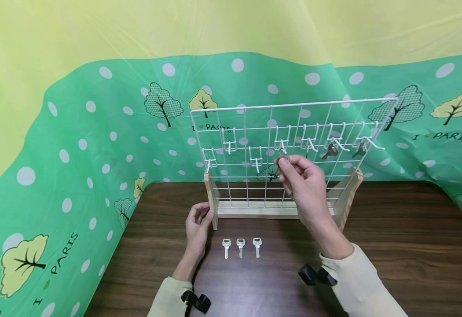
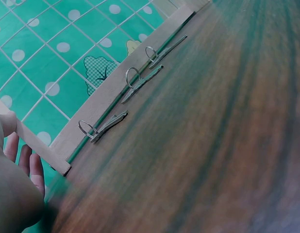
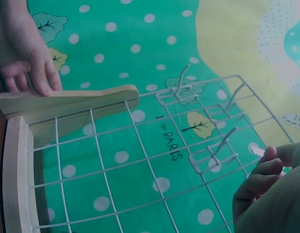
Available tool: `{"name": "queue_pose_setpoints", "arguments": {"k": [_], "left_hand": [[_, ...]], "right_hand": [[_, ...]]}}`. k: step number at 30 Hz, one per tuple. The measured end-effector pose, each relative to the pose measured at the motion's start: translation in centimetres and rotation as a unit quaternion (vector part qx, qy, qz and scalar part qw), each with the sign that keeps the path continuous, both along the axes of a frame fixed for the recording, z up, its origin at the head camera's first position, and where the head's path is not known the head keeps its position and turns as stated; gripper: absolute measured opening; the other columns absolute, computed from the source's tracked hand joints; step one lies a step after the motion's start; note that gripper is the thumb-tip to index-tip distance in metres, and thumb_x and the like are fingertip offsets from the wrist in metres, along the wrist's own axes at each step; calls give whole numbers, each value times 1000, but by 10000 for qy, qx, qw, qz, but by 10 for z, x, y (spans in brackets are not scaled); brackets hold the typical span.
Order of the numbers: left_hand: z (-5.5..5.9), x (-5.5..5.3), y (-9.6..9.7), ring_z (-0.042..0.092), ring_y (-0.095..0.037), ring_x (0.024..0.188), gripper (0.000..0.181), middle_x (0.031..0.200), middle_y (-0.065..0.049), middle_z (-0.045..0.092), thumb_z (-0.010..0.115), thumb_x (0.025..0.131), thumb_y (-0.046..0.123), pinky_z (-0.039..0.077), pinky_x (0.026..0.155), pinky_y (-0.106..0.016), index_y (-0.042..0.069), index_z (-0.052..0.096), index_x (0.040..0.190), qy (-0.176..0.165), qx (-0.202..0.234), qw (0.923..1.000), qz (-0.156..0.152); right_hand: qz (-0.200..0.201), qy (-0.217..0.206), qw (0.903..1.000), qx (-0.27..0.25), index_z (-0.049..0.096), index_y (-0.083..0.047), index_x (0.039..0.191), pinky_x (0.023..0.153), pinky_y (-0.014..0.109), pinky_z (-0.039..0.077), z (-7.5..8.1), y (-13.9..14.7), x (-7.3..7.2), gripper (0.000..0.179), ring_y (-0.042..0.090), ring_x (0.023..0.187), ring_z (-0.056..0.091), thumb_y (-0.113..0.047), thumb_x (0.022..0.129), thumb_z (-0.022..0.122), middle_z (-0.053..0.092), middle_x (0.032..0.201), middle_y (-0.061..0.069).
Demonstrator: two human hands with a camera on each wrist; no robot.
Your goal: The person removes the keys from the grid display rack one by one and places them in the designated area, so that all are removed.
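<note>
My right hand [image 1: 308,187] is raised before the middle of a white wire grid rack [image 1: 256,189], pinching a small key between thumb and fingertips. In the right wrist view a silvery bit of this key [image 3: 257,150] shows; the fingers hide most of it. Just above the fingertips is a white hook [image 1: 281,146] on the grid. My left hand [image 1: 198,224] rests against the rack's left wooden side panel [image 1: 212,200], its thumb touching the wood and its other fingers loosely bent on the outer side. Three silver keys [image 1: 240,248] with rings lie in a row before the rack.
Several white hooks sit on the grid in two staggered rows. Keys [image 1: 330,151] hang from hooks at the right. A wooden base bar [image 1: 258,213] joins the side panels on the dark wood table [image 1: 405,255]. Patterned green cloth [image 1: 96,167] stands close behind.
</note>
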State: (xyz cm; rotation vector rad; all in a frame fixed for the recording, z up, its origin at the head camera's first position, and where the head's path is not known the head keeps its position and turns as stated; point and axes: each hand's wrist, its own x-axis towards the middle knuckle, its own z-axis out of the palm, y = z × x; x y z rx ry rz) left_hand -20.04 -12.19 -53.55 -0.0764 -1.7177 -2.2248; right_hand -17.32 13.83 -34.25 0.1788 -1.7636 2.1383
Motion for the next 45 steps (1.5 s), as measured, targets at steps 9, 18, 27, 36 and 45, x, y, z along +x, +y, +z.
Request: {"name": "queue_pose_setpoints", "arguments": {"k": [9, 18, 27, 36, 45], "left_hand": [[-1, -1, 0, 68, -10, 115, 22, 115, 2, 69, 70, 99, -15, 54, 101, -21, -17, 60, 119, 30, 11, 10000, 7], [-3, -1, 0, 68, -9, 115, 27, 116, 4, 70, 70, 100, -13, 54, 100, -20, -21, 57, 121, 118, -69, 9999, 11], [-1, 1, -1, 68, -9, 114, 28, 115, 2, 69, 70, 100, -14, 54, 101, -21, -23, 56, 122, 58, -26, 10000, 12], [-3, 0, 0, 68, -9, 115, 26, 115, 4, 69, 70, 100, -13, 54, 101, -20, -21, 57, 121, 128, -46, 9999, 1], [-2, 0, -1, 68, -8, 114, 30, 116, 5, 69, 69, 101, -12, 54, 100, -19, -24, 54, 124, 172, -74, 9998, -43]], "right_hand": [[36, 108, 9999, -28, 76, -4, 99, 45, 18, 29, 7, 1, 6, 14, 7, 53, 41, -5, 110, 67, 63, 72, -1], [46, 271, 9996, 34, 77, -3, 101, 45, 21, 28, 13, 2, 15, 13, 10, 54, 40, -3, 110, 66, 62, 74, 1], [149, 332, 9993, 63, 75, -3, 98, 43, 27, 22, 11, 2, 25, 15, 12, 51, 36, -2, 109, 66, 61, 72, 1], [40, -121, 9998, 129, 74, -1, 98, 45, 29, 23, -7, 5, 33, 14, 10, 51, 37, -3, 109, 67, 60, 72, 0], [-7, -578, 9981, 202, 74, -1, 97, 45, 25, 30, -26, 14, 37, 15, 8, 52, 43, -7, 110, 68, 60, 70, -1]]}}
